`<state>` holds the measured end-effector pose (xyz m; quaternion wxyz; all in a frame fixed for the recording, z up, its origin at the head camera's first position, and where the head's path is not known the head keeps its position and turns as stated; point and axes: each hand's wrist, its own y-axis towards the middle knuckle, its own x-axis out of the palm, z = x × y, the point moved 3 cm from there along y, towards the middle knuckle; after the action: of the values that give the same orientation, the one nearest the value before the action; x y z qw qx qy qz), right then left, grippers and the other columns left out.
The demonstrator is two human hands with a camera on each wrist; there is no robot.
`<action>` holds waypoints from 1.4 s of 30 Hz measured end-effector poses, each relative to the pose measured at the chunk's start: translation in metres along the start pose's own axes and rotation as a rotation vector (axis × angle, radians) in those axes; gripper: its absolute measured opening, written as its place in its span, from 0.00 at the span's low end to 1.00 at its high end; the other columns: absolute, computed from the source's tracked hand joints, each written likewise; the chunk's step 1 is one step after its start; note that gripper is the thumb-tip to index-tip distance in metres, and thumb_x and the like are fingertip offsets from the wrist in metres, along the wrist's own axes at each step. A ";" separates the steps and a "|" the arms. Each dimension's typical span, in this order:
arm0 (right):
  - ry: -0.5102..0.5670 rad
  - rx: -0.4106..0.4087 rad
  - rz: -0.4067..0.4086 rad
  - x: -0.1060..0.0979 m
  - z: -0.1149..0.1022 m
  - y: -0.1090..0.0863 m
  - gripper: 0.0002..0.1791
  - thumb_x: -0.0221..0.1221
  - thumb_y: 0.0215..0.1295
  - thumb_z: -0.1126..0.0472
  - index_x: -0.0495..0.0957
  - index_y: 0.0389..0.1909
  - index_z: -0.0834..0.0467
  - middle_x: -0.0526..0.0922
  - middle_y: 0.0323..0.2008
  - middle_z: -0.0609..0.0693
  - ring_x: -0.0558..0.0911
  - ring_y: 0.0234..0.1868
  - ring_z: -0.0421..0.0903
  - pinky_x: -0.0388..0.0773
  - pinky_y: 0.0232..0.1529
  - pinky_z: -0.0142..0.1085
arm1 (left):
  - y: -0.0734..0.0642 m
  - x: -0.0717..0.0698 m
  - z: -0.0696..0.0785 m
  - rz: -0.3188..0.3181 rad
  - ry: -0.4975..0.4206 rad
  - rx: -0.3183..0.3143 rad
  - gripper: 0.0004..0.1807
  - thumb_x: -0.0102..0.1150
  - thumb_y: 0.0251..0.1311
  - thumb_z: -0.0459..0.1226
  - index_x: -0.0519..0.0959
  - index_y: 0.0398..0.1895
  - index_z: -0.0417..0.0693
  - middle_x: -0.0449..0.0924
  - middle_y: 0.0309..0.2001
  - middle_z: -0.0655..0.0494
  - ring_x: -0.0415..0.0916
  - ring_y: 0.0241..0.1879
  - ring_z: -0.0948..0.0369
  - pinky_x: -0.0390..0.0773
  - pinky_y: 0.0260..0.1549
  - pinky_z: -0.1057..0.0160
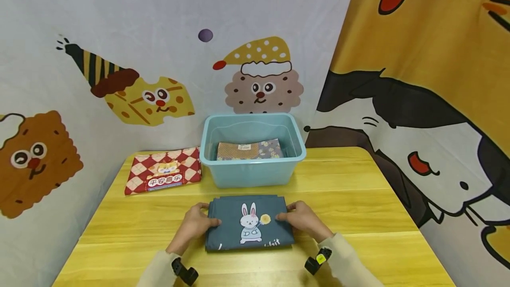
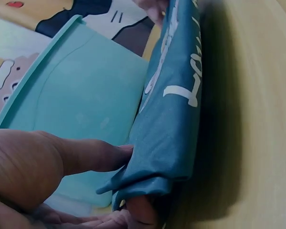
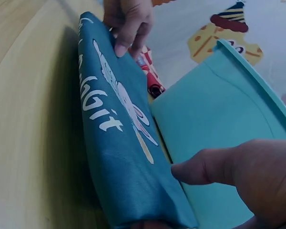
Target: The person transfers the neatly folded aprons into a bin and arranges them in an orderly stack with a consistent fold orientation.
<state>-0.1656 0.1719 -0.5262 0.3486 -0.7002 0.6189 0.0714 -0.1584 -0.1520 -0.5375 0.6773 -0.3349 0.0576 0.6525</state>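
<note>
Head view shows left hand (image 1: 195, 223) and right hand (image 1: 304, 219) with fingers clamped on the teal cloth (image 1: 250, 225) in front of the tub (image 1: 253, 175); with patterned cloth (image 1: 250, 151) inside it and red cloth (image 1: 164, 172) to its left, one looks done, two remain.

The rabbit-print cloth (image 1: 235, 225) is dark teal with white lettering; red and cream diamonds pattern the argyle cloth (image 1: 164, 171). The plastic tub (image 1: 253, 174) is pale turquoise, the two-tone cloth (image 1: 250, 151) dotted tan and floral grey. The tabletop (image 1: 350, 189) shows yellow wood grain.
</note>
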 end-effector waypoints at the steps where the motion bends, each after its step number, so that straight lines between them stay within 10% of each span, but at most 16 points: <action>1: 0.024 0.004 -0.011 0.001 0.002 0.001 0.32 0.73 0.56 0.57 0.76 0.55 0.75 0.81 0.44 0.60 0.80 0.34 0.47 0.81 0.28 0.36 | 0.000 0.000 -0.001 -0.006 -0.017 -0.010 0.40 0.76 0.51 0.34 0.69 0.65 0.27 0.79 0.34 0.46 0.76 0.32 0.56 0.75 0.29 0.63; 18: 0.408 -0.074 -0.346 0.003 0.031 0.011 0.28 0.65 0.67 0.63 0.66 0.61 0.71 0.87 0.41 0.52 0.85 0.37 0.44 0.86 0.38 0.39 | 0.000 0.003 -0.012 -0.135 -0.375 0.018 0.42 0.68 0.58 0.27 0.59 0.72 0.22 0.80 0.57 0.26 0.86 0.51 0.47 0.87 0.49 0.51; 27: 0.499 -0.143 -0.448 -0.009 0.024 0.003 0.31 0.63 0.70 0.62 0.61 0.66 0.67 0.89 0.49 0.57 0.89 0.40 0.46 0.87 0.43 0.41 | -0.007 -0.002 -0.013 -0.376 -0.599 0.094 0.40 0.61 0.67 0.28 0.54 0.78 0.31 0.81 0.59 0.34 0.86 0.49 0.53 0.87 0.48 0.50; 42: 0.502 -0.264 -0.445 -0.036 -0.004 -0.013 0.35 0.64 0.70 0.61 0.59 0.73 0.60 0.89 0.43 0.49 0.88 0.38 0.41 0.86 0.43 0.36 | -0.012 -0.019 0.015 -0.405 -0.588 0.261 0.43 0.59 0.71 0.34 0.47 0.83 0.47 0.82 0.60 0.37 0.86 0.51 0.58 0.85 0.52 0.55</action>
<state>-0.1635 0.1987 -0.4990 0.0992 -0.8527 0.5029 -0.1010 -0.1553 -0.1597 -0.5115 0.8171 -0.0488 -0.1240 0.5609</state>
